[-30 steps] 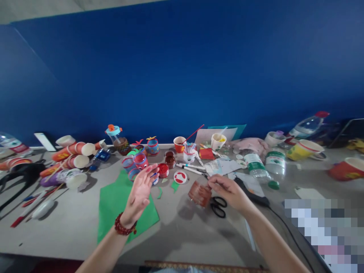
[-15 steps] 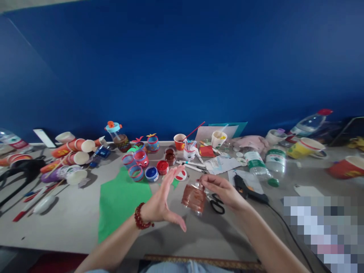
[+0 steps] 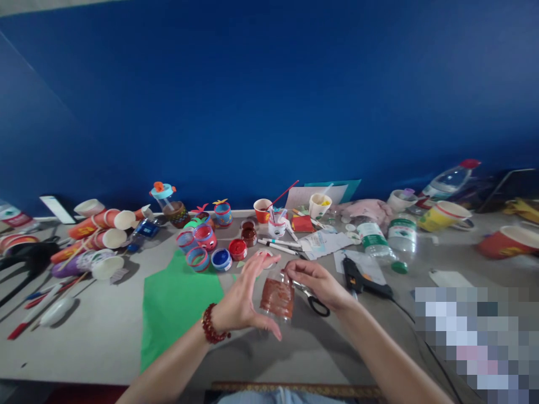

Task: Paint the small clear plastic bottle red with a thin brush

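Between my hands is a cut piece of clear plastic bottle (image 3: 277,297) with a band of brown paint round it. My right hand (image 3: 318,280) pinches its upper right edge between thumb and fingers. To its left, my left hand (image 3: 240,303) curves open with thumb and fingers wide apart; whether it touches the plastic I cannot tell. Black-handled scissors (image 3: 318,306) lie behind the piece, partly hidden by my right hand. Just beyond stand open jars of blue paint (image 3: 221,258), red paint (image 3: 238,249) and brown paint (image 3: 249,233).
Green paper (image 3: 177,308) lies left of my left forearm. A black glue gun (image 3: 364,280) with a trailing cord rests to the right. Painted cups (image 3: 197,259), plastic bottles (image 3: 373,238) and paper cups (image 3: 444,216) line the back, before a blue wall (image 3: 269,101).
My right hand has brought the painted bottle piece left, nearer my open left hand, and the piece stands more upright. The view has shifted slightly.
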`<state>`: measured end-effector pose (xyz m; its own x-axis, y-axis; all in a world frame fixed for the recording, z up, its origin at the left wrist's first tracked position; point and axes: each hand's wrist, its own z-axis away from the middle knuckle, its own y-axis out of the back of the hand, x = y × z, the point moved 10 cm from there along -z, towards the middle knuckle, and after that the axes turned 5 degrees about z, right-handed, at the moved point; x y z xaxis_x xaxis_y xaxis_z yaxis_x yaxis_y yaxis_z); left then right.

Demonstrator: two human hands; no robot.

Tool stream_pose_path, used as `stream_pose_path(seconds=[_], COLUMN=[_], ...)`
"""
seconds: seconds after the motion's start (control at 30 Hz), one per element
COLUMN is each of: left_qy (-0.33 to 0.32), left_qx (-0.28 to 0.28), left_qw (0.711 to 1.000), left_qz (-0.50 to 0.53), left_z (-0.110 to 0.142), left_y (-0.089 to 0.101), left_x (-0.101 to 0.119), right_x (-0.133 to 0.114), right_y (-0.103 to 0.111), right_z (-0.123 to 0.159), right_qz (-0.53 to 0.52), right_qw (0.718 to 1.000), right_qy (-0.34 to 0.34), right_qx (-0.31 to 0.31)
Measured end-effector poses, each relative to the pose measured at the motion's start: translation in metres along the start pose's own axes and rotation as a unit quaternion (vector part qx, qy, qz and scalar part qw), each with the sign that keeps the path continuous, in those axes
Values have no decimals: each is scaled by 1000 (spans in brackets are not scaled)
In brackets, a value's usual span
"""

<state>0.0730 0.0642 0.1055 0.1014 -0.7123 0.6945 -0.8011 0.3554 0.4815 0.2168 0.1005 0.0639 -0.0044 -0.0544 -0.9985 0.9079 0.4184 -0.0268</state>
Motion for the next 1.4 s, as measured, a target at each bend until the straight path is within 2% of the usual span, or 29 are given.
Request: stream_pose_path(seconds=[0.3,0.57,1.0,1.23,1.3,1.33,1.4], left_qy=[4,-7,-1,-34,-32,-30,-25], left_qx=[4,24,47,28,35,46,84], left_qw=[998,999,998,998,998,998,996], left_qz=[-60,-43,-43,-48,-36,-24,21], left_z=[9,17,18,18,17,16,14], left_y=[-2,3,0,-4,0,4,17], left_x=[-10,-15,-21,-19,-18,-18,-15], right_x=[-3,-6,2,-5,-16,-25,-41], right_y=[-6,-15,-9,0,6,8,4], right_z=[-3,-5,-1,5,8,10,17], right_qz=[1,5,15,97,171,225,333], right_qw=[1000,999,999,994,982,967,919], right_qy=[10,0,31,41,79,115,203], right_qx=[-10,-32,1,-3,16,31,56])
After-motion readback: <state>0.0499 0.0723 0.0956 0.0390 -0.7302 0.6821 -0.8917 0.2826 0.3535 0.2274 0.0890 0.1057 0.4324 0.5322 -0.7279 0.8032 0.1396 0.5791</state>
